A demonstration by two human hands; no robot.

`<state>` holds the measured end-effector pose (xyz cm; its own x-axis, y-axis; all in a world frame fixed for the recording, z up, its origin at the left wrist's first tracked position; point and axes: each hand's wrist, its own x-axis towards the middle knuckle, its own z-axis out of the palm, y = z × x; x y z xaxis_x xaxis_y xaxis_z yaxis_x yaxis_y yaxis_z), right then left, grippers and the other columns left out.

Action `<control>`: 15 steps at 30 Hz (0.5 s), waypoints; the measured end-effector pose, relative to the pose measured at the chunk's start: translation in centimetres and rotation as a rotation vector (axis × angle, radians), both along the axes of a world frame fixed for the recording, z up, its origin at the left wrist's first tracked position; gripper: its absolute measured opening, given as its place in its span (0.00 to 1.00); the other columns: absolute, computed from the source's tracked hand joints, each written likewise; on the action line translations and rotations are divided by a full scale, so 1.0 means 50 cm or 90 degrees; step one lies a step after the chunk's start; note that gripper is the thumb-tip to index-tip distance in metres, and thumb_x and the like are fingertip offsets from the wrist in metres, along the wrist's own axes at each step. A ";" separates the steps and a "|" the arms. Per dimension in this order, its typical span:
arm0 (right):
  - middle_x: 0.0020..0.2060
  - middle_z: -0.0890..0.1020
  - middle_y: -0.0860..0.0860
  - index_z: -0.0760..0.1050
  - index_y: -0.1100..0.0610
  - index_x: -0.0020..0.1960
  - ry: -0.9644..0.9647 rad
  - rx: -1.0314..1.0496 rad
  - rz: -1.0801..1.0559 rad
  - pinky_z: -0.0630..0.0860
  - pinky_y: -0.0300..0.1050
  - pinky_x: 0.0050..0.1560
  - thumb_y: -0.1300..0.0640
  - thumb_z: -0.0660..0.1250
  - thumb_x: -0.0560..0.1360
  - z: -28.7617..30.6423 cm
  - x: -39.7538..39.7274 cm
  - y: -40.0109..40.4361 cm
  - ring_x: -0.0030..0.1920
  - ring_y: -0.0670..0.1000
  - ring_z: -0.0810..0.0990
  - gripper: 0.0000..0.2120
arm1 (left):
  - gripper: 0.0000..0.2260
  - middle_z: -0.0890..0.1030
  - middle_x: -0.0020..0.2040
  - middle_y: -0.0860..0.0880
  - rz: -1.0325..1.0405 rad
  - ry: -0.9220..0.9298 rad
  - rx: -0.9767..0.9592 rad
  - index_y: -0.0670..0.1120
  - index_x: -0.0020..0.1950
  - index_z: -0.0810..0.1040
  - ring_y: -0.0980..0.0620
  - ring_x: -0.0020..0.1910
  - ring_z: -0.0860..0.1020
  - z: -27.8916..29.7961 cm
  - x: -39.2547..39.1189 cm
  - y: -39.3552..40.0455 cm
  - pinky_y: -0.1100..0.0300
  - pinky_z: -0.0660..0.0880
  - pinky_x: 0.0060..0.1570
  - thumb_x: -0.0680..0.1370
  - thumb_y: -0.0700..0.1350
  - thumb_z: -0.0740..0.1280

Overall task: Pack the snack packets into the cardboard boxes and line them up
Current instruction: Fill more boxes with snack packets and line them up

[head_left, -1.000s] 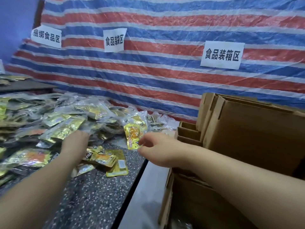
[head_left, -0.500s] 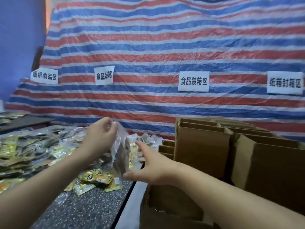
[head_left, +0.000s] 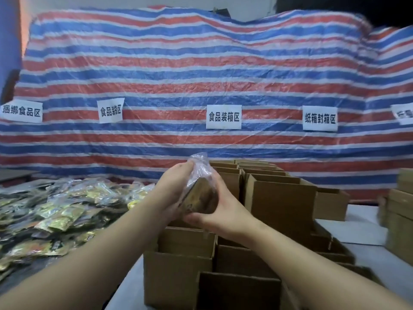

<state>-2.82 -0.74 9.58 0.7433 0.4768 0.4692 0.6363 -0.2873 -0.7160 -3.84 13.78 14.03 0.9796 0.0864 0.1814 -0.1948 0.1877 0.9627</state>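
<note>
Both my hands hold one clear plastic bag of snack packets (head_left: pixel 201 189) in the air above the open cardboard boxes (head_left: pixel 178 271). My left hand (head_left: pixel 172 191) grips the bag's left side and crumpled top. My right hand (head_left: pixel 216 209) cups its bottom and right side. The bag's contents look dark and gold but blurred. A pile of loose yellow and silver snack packets (head_left: pixel 62 211) lies on the dark speckled table at the left.
More open boxes (head_left: pixel 279 198) stand in rows behind and to the right, on a white surface (head_left: pixel 357 233). Stacked boxes (head_left: pixel 400 220) sit at the far right edge. A striped tarp (head_left: pixel 201 74) with white paper labels covers the back wall.
My hands have lifted the bag from the packet pile and carried it right, over the boxes. The view has tilted up and swung right.
</note>
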 end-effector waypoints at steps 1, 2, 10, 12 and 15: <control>0.72 0.69 0.38 0.56 0.29 0.73 -0.012 0.015 -0.013 0.74 0.45 0.68 0.44 0.81 0.65 -0.007 -0.007 -0.017 0.71 0.43 0.69 0.46 | 0.16 0.80 0.58 0.37 0.023 -0.009 0.013 0.42 0.64 0.76 0.40 0.57 0.81 -0.007 0.001 -0.018 0.49 0.80 0.50 0.82 0.51 0.65; 0.69 0.70 0.36 0.60 0.27 0.69 -0.019 0.025 -0.029 0.75 0.41 0.64 0.42 0.80 0.65 -0.015 -0.014 -0.033 0.68 0.41 0.71 0.41 | 0.14 0.81 0.56 0.39 0.052 -0.019 0.012 0.45 0.63 0.77 0.42 0.55 0.81 -0.011 -0.003 -0.035 0.51 0.82 0.45 0.82 0.52 0.64; 0.54 0.79 0.30 0.66 0.24 0.58 0.006 0.063 -0.119 0.76 0.26 0.41 0.38 0.78 0.66 -0.046 -0.035 -0.158 0.55 0.28 0.75 0.28 | 0.16 0.81 0.57 0.50 -0.061 -0.107 0.138 0.49 0.64 0.73 0.53 0.54 0.81 -0.044 -0.032 -0.138 0.57 0.80 0.51 0.80 0.57 0.63; 0.53 0.80 0.31 0.70 0.31 0.59 0.019 0.048 -0.108 0.77 0.28 0.43 0.41 0.79 0.67 -0.049 -0.036 -0.174 0.55 0.32 0.78 0.26 | 0.16 0.77 0.57 0.53 -0.043 -0.138 0.159 0.53 0.66 0.67 0.55 0.55 0.78 -0.068 -0.034 -0.149 0.61 0.80 0.49 0.81 0.57 0.61; 0.52 0.84 0.36 0.74 0.39 0.59 0.081 0.009 -0.058 0.79 0.31 0.44 0.40 0.79 0.65 -0.054 -0.046 -0.193 0.53 0.37 0.82 0.25 | 0.14 0.81 0.54 0.52 -0.010 -0.153 0.133 0.52 0.61 0.75 0.55 0.50 0.82 -0.089 -0.027 -0.153 0.59 0.82 0.48 0.82 0.58 0.58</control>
<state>-5.12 -10.38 6.90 0.8371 0.3986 0.3747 0.5120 -0.3295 -0.7933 -5.17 6.12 9.59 0.9078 0.0072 0.4194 -0.4194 -0.0048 0.9078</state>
